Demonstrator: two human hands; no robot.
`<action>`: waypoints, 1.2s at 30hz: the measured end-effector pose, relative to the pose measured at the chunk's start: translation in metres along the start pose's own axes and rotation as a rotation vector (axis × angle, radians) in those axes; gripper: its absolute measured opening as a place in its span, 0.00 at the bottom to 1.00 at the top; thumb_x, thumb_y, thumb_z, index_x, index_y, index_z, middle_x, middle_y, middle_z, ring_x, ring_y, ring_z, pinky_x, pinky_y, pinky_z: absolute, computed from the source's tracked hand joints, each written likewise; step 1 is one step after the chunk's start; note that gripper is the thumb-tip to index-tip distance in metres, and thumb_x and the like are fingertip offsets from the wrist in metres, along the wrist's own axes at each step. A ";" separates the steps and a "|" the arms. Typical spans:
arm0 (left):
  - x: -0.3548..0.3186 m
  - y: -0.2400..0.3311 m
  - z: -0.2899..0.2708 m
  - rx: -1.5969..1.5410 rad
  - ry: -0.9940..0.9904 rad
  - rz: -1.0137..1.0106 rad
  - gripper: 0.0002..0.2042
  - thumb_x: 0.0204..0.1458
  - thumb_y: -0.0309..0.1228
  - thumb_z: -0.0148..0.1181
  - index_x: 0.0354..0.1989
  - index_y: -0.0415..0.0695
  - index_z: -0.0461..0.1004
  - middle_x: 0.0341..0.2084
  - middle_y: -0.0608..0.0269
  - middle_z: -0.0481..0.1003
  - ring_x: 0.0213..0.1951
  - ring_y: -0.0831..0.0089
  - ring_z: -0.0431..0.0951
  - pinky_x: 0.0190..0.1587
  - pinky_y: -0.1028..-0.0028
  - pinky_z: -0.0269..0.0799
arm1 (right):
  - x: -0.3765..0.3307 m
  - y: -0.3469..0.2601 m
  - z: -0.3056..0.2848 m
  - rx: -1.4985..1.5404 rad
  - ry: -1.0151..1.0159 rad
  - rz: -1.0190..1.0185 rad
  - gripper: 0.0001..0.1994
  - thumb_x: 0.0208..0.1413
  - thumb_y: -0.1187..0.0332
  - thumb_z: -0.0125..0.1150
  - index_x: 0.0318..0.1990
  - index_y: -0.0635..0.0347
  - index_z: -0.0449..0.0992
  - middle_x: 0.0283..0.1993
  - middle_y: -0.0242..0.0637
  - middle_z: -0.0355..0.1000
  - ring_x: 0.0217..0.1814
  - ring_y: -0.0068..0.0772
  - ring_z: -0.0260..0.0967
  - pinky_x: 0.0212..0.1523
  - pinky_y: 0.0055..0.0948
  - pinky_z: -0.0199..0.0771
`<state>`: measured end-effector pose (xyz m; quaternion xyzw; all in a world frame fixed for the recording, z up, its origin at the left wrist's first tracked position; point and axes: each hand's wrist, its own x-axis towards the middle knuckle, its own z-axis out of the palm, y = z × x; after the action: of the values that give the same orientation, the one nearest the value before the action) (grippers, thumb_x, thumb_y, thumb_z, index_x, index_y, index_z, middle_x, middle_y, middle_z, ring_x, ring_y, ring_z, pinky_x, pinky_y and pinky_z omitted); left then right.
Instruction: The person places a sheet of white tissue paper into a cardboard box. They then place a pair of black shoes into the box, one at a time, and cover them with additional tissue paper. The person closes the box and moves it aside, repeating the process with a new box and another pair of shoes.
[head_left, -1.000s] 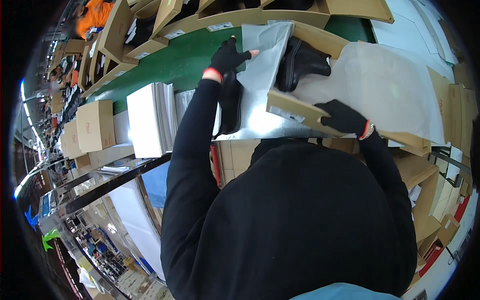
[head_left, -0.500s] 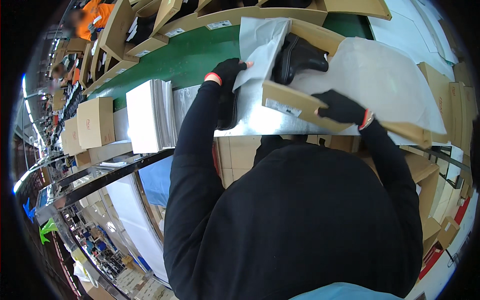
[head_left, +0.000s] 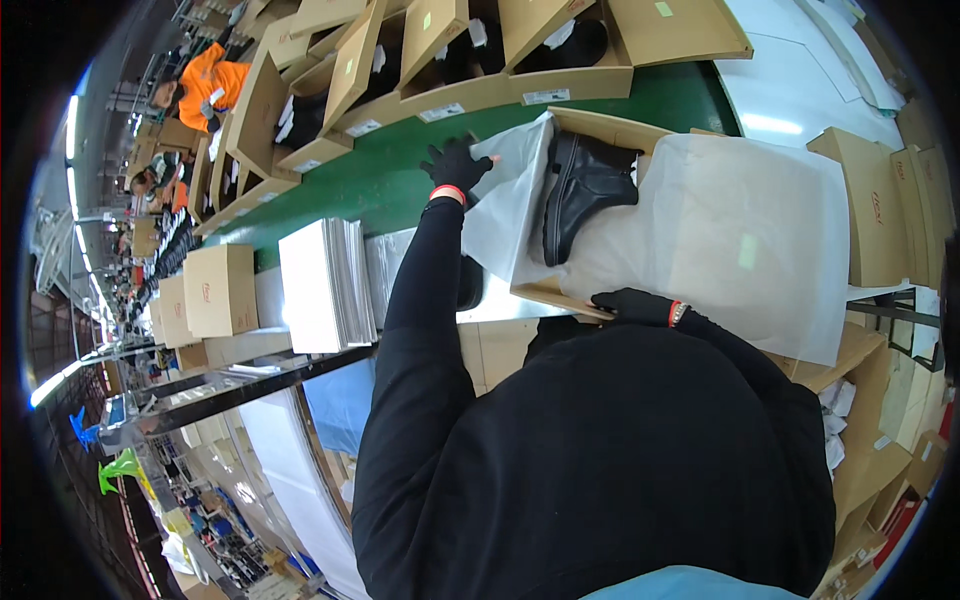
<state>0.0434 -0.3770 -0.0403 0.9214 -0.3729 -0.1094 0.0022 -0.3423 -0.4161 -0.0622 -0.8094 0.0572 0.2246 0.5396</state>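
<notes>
A cardboard shoe box (head_left: 650,130) stands open on the work table, lined with white tissue paper (head_left: 745,235) that spills over its right side. Inside at the left lies a black ankle boot (head_left: 585,190). My right hand (head_left: 635,305), in a black glove with bare fingertips, grips the near wall of the box. At the box's far left, my left hand (head_left: 457,168) has its gloved fingers spread, with the thumb by the upturned tissue flap. Another black shoe (head_left: 470,283) shows partly beside my left forearm, which hides the rest.
A stack of white sheets (head_left: 325,285) stands left of my left arm, with closed shoe boxes (head_left: 220,290) beyond. Open boxes of footwear (head_left: 480,95) line the far side of the green surface (head_left: 400,150). More cartons (head_left: 870,205) stand right. A person in orange (head_left: 210,80) is far left.
The box has been drawn nearer to me and straightened, its near wall now by my body. My left fingers have spread from the tissue flap. My right hand keeps its grip on the box.
</notes>
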 end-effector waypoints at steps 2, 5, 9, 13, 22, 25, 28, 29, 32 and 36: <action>0.014 -0.003 0.005 -0.080 0.112 0.243 0.32 0.49 0.53 0.56 0.56 0.42 0.67 0.51 0.44 0.70 0.54 0.49 0.69 0.53 0.47 0.63 | -0.011 0.000 -0.009 -0.026 0.059 -0.074 0.25 0.61 0.57 0.53 0.63 0.58 0.63 0.58 0.45 0.69 0.59 0.38 0.68 0.56 0.35 0.68; -0.003 0.071 -0.035 -0.248 0.042 0.659 0.16 0.56 0.39 0.51 0.41 0.38 0.72 0.31 0.43 0.76 0.33 0.50 0.77 0.37 0.58 0.72 | -0.032 0.013 -0.023 0.531 0.288 -0.171 0.28 0.62 0.50 0.49 0.65 0.56 0.60 0.63 0.46 0.62 0.61 0.42 0.65 0.56 0.39 0.69; -0.132 0.175 -0.105 -1.371 -1.159 0.466 0.32 0.57 0.58 0.47 0.61 0.46 0.59 0.52 0.57 0.72 0.42 0.67 0.80 0.28 0.74 0.78 | -0.042 0.006 -0.087 1.285 0.393 -0.303 0.30 0.65 0.44 0.38 0.67 0.54 0.53 0.63 0.40 0.61 0.61 0.39 0.65 0.54 0.41 0.72; -0.193 0.165 -0.142 -1.435 -0.914 0.618 0.33 0.60 0.54 0.46 0.66 0.43 0.54 0.55 0.52 0.67 0.44 0.65 0.78 0.30 0.76 0.76 | -0.052 -0.004 -0.115 0.707 0.719 -0.364 0.29 0.62 0.62 0.52 0.67 0.60 0.51 0.55 0.47 0.68 0.48 0.36 0.72 0.40 0.31 0.77; -0.239 0.082 0.019 -0.562 0.036 0.656 0.42 0.52 0.42 0.62 0.69 0.40 0.45 0.66 0.42 0.53 0.67 0.52 0.54 0.64 0.63 0.55 | -0.080 -0.044 -0.164 -0.428 1.572 -0.262 0.36 0.47 0.70 0.67 0.65 0.61 0.58 0.62 0.49 0.62 0.62 0.42 0.62 0.60 0.34 0.64; -0.244 0.107 0.061 -0.513 -0.074 0.693 0.36 0.51 0.43 0.62 0.64 0.37 0.56 0.60 0.41 0.60 0.61 0.49 0.63 0.57 0.60 0.63 | -0.020 -0.032 -0.094 -0.474 0.940 -0.354 0.36 0.47 0.64 0.67 0.65 0.54 0.59 0.63 0.49 0.61 0.68 0.47 0.56 0.68 0.42 0.52; -0.241 0.099 0.066 -0.540 -0.040 0.731 0.26 0.52 0.41 0.61 0.55 0.38 0.67 0.50 0.46 0.70 0.50 0.50 0.72 0.49 0.60 0.69 | 0.015 0.023 -0.100 -0.834 0.421 -0.131 0.36 0.47 0.54 0.64 0.65 0.48 0.61 0.61 0.48 0.65 0.70 0.45 0.53 0.69 0.52 0.44; -0.240 0.093 0.064 -0.562 0.032 0.748 0.23 0.53 0.40 0.61 0.52 0.38 0.70 0.46 0.47 0.73 0.46 0.51 0.75 0.46 0.61 0.71 | 0.011 0.027 -0.109 -1.054 0.255 0.306 0.36 0.45 0.52 0.65 0.63 0.49 0.63 0.57 0.48 0.67 0.68 0.45 0.56 0.68 0.54 0.45; -0.241 0.056 0.040 -0.667 -0.226 0.632 0.17 0.54 0.39 0.59 0.47 0.40 0.74 0.41 0.51 0.76 0.42 0.52 0.77 0.44 0.62 0.72 | 0.004 -0.036 -0.138 -1.027 0.233 0.594 0.33 0.41 0.51 0.66 0.57 0.52 0.68 0.48 0.46 0.73 0.59 0.45 0.64 0.64 0.58 0.50; -0.226 -0.004 -0.032 -0.857 0.035 0.440 0.10 0.54 0.31 0.59 0.42 0.41 0.77 0.30 0.56 0.79 0.30 0.61 0.78 0.35 0.68 0.72 | 0.006 -0.052 -0.119 -0.581 0.604 0.017 0.36 0.51 0.50 0.63 0.64 0.59 0.61 0.62 0.46 0.65 0.63 0.46 0.63 0.61 0.37 0.63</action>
<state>-0.1049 -0.2212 0.0359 0.7385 -0.4803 -0.2348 0.4109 -0.2834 -0.5010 0.0168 -0.9569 0.1539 -0.0114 0.2459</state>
